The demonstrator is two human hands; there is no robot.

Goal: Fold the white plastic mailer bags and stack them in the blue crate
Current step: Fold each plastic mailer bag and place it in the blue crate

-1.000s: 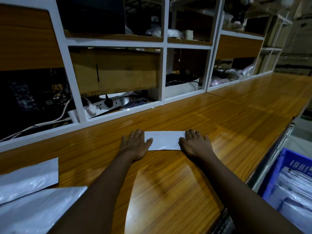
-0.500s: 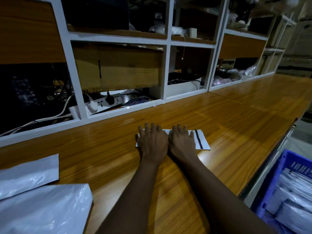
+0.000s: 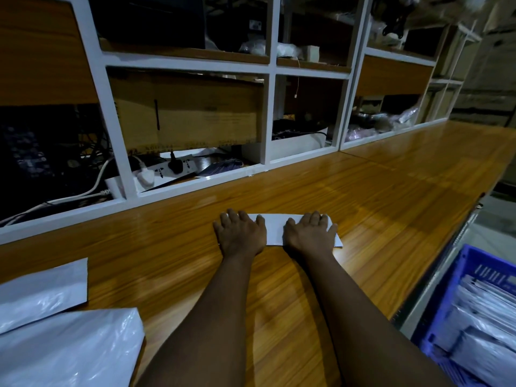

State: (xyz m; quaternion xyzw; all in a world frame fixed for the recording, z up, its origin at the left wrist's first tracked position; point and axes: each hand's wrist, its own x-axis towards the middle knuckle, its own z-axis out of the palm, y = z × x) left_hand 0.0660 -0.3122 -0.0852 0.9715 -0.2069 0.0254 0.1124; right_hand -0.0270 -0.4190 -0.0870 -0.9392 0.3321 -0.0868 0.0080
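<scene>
— So, what has changed on your feed?

— Half a second ago I had both hands side by side on the middle of the folded white plastic mailer bag (image 3: 275,229). Now the left hand (image 3: 240,233) and the right hand (image 3: 310,233) sit apart, with a bare band of white between them. Each lies palm down, fingers straight and slightly fanned, pressing the plastic onto the glossy orange-brown wooden bench (image 3: 391,191). Nothing is pinched or curled round.

— And the dark stripe at the bag's right end?

— It showed beyond the right hand half a second ago. Now that hand lies over that end and I can't see the stripe. Only a white corner pokes out past the hand's outer edge.

— What does that mean for the job?

— I read it as an outward smoothing stroke. A second ago the hands were out at the ends, then they met in the centre, and now they are out again, so the crease has probably been pressed flat. The bag lies on the bench, not yet stacked. The blue plastic crate (image 3: 452,289) stands below the bench's right edge, well apart from the bag, with folded white bags (image 3: 485,317) already in it.

— How much is left?

— Two unfolded white plastic mailers (image 3: 64,350) lie against each other at the near left of the bench, so I expect more rounds after this one.
</scene>
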